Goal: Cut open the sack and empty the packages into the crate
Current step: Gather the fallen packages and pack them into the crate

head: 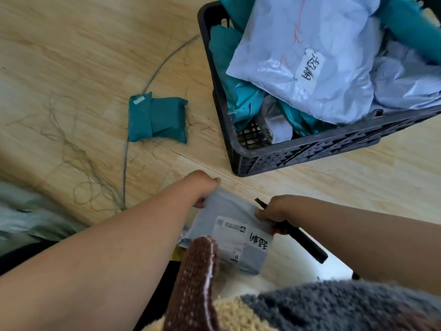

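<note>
the left hand (pixel 205 187) gripped the far left corner of a grey package (pixel 229 232), with its fingers (pixel 199 203) curled round the edge. the right hand (pixel 274 211) pinched the right edge of the same package, and it also held a black cutter (pixel 296 237) that stuck out past the hand on both sides. both hands were closed on something; no fingers were spread out. so the package sat right between the two hands, near the person, just above the wooden surface (pixel 83 56). it had one white label with black writing.

one black crate (pixel 298 156) stood far to the right, well apart from the hands. inside it lay a big pale package (pixel 310 63) with a white label, some other pale ones and some teal ones; they were piled up, so i could not count them well.

one small teal package (pixel 156 119) lay alone on the surface, to the left of the crate. a thin grey string (pixel 152 75) ran past it, and loose threads (pixel 78 161) lay tangled on the left. a bit of grey sack (pixel 28 216) showed at the near left edge.
</note>
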`<action>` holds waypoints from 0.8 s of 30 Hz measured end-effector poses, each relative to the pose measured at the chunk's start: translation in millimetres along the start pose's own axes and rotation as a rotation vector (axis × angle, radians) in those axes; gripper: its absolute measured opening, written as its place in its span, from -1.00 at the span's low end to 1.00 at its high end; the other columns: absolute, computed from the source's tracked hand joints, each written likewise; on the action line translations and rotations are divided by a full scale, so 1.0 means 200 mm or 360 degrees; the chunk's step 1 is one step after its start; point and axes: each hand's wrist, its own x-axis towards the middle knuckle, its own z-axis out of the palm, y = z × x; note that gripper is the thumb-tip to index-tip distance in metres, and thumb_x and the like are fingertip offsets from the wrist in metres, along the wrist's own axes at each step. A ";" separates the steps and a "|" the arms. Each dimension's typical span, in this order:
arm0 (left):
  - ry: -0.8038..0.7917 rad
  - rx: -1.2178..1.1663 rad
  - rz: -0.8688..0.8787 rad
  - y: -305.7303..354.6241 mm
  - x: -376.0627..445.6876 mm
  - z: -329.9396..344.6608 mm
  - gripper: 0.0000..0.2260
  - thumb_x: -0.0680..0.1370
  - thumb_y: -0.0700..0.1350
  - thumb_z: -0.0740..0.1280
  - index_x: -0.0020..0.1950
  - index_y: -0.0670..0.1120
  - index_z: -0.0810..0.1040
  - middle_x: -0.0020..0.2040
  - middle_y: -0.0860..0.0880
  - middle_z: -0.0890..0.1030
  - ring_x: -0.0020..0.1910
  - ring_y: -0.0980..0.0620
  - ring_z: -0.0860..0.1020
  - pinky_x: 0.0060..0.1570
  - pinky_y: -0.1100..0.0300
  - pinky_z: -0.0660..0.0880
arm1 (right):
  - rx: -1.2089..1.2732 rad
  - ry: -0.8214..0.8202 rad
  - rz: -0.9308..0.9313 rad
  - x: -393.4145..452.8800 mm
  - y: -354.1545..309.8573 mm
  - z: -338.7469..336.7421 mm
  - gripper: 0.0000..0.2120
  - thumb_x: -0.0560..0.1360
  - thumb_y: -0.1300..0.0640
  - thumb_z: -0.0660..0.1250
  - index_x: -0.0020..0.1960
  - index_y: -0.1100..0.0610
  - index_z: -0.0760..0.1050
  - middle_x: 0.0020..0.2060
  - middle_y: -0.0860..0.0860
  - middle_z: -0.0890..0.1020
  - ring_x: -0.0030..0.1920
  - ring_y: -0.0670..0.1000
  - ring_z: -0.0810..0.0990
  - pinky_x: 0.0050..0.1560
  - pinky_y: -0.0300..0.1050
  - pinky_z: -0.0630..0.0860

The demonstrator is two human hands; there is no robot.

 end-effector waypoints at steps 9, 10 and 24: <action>-0.0449 0.0100 0.0266 0.42 -0.26 0.41 -0.73 0.60 -0.01 0.28 0.17 -0.18 0.46 0.04 -0.13 0.50 0.07 -0.11 0.57 0.14 0.03 0.56 | -0.0713 0.0386 0.0205 -0.33 0.32 -0.64 -0.64 0.62 -0.03 0.20 -0.20 0.22 0.46 -0.56 0.00 0.49 -0.45 -0.02 0.42 -0.28 -0.20 0.46; -0.0493 0.0070 0.0322 0.48 -0.30 0.47 -0.67 0.60 -0.01 0.29 0.25 -0.20 0.46 0.03 -0.12 0.51 0.03 -0.07 0.56 0.14 0.07 0.56 | -0.0825 0.0518 0.0221 -0.37 0.37 -0.70 -0.61 0.61 -0.02 0.20 -0.31 0.18 0.45 -0.68 -0.04 0.45 -0.40 0.00 0.44 -0.15 -0.15 0.50; -0.0900 -0.0540 0.0546 1.06 -0.72 0.56 -0.85 0.56 -0.11 0.35 0.02 -0.19 0.55 -0.09 -0.16 0.62 -0.18 -0.07 0.61 -0.18 0.19 0.62 | -0.0192 0.1801 -0.0104 -0.98 0.66 -1.29 -0.59 0.48 -0.10 0.35 -0.30 0.20 0.34 -0.38 0.06 0.40 -0.35 0.09 0.42 -0.37 -0.17 0.29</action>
